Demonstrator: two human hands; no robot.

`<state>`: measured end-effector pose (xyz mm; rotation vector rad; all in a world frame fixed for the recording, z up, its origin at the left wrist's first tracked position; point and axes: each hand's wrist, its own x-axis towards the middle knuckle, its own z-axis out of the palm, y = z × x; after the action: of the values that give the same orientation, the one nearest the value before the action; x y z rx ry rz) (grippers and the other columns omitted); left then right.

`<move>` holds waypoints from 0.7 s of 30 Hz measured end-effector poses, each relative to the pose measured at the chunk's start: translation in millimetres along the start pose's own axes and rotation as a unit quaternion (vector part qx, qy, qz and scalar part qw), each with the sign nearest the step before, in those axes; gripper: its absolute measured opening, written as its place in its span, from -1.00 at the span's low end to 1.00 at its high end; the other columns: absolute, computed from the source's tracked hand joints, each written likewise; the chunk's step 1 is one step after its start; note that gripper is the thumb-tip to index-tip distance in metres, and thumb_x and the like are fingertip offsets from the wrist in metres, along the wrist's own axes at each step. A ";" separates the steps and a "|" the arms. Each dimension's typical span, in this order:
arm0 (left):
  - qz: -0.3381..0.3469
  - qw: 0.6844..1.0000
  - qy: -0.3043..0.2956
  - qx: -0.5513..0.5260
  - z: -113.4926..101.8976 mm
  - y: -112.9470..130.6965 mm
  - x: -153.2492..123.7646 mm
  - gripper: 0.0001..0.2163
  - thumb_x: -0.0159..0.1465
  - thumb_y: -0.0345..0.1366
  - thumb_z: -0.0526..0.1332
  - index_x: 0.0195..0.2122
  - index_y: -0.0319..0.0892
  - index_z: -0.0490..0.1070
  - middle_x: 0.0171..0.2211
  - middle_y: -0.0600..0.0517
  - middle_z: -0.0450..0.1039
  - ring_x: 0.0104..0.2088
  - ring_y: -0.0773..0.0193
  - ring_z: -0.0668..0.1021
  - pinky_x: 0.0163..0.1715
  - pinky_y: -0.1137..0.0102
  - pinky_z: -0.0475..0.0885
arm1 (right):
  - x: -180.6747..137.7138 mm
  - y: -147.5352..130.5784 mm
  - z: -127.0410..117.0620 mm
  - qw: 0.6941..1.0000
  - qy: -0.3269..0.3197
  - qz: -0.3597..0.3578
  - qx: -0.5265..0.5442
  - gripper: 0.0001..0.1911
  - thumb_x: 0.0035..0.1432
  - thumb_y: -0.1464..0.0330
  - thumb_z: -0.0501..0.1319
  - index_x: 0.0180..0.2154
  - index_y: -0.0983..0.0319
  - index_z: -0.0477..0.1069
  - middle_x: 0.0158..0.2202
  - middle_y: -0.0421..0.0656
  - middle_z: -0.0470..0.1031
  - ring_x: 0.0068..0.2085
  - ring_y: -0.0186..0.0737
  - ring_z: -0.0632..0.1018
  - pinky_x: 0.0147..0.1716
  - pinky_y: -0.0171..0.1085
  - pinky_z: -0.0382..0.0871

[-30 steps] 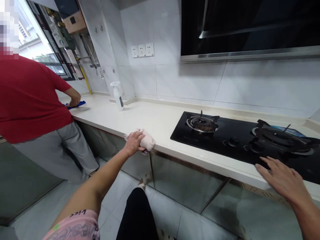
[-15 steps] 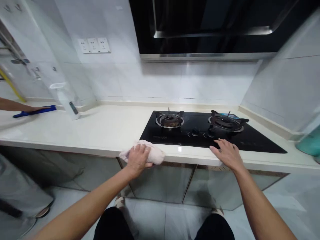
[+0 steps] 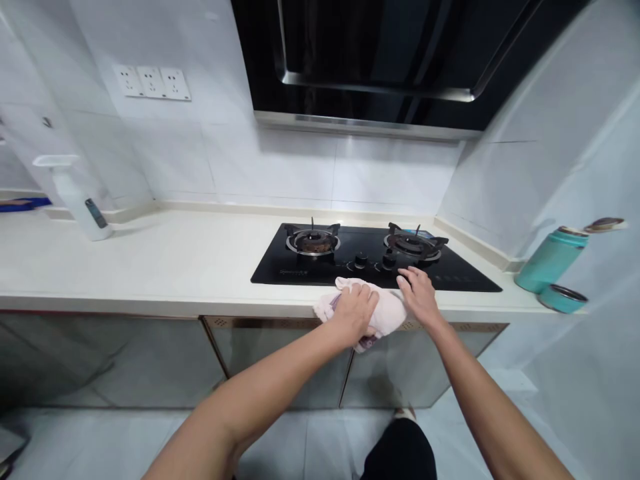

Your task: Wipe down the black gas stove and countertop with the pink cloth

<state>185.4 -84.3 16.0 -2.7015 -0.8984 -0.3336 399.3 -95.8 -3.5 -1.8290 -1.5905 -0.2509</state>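
My left hand (image 3: 356,311) grips a pale pink cloth (image 3: 387,313) at the front edge of the white countertop (image 3: 165,267). Part of the cloth hangs over the edge, and a purple pattern shows on its underside. Just right of the cloth, my right hand (image 3: 419,293) rests by the near edge of the black gas cooktop (image 3: 340,270), its fingers stretched out and holding nothing. Two burners stand on the cooktop, the left burner (image 3: 313,241) and the right burner (image 3: 415,245). Between them and my hands are two black knobs (image 3: 361,261).
A white spray bottle (image 3: 83,207) stands on the counter at left, near a blue cloth (image 3: 23,204) under another person's hand. At the right end are a teal bottle (image 3: 550,260) and a teal cup-like lid (image 3: 563,299). A black range hood (image 3: 360,60) overhangs the cooktop.
My left hand has slid the cloth rightward along the counter edge, close to my right hand. The view has shifted right, bringing the teal bottle and lid fully into sight.
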 end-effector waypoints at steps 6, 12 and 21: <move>0.049 0.990 0.000 -0.132 -7.3 -40.4 -28.6 -0.25 0.22 -0.13 0.43 0.37 -0.15 0.17 0.36 -0.29 0.25 0.32 -0.11 0.34 0.21 0.07 0.31 | -49.7 -75.4 17.0 0.983 -0.045 -0.169 0.064 -0.42 0.51 0.12 -0.08 0.42 0.17 0.17 0.37 0.04 0.37 0.35 -0.03 0.37 0.36 0.10 0.15; -0.067 0.983 0.063 -0.162 -16.4 -139.1 -79.8 -0.47 0.33 -0.07 0.30 0.30 -0.04 0.31 0.34 -0.22 0.33 0.35 -0.12 0.34 0.25 -0.03 0.24 | -43.9 -116.2 29.8 0.981 -0.095 -0.160 -0.058 -0.30 0.43 -0.06 0.07 0.41 0.18 0.23 0.44 0.15 0.25 0.38 0.23 0.29 0.33 0.33 0.02; -0.237 0.966 0.039 -0.097 8.6 -205.9 -83.8 -0.61 0.41 0.00 0.12 0.15 -0.03 0.48 0.23 -0.16 0.46 0.26 -0.09 0.45 0.22 -0.10 0.26 | -3.5 -186.3 54.7 0.928 -0.207 -0.308 -0.021 -0.05 0.25 -0.20 0.24 0.44 0.21 0.17 0.47 0.18 0.17 0.43 0.21 0.23 0.38 0.29 0.03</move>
<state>-4.7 31.0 20.8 -2.5854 -1.5587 -0.6500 209.5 -63.4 22.5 -1.4156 -2.4576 -0.1818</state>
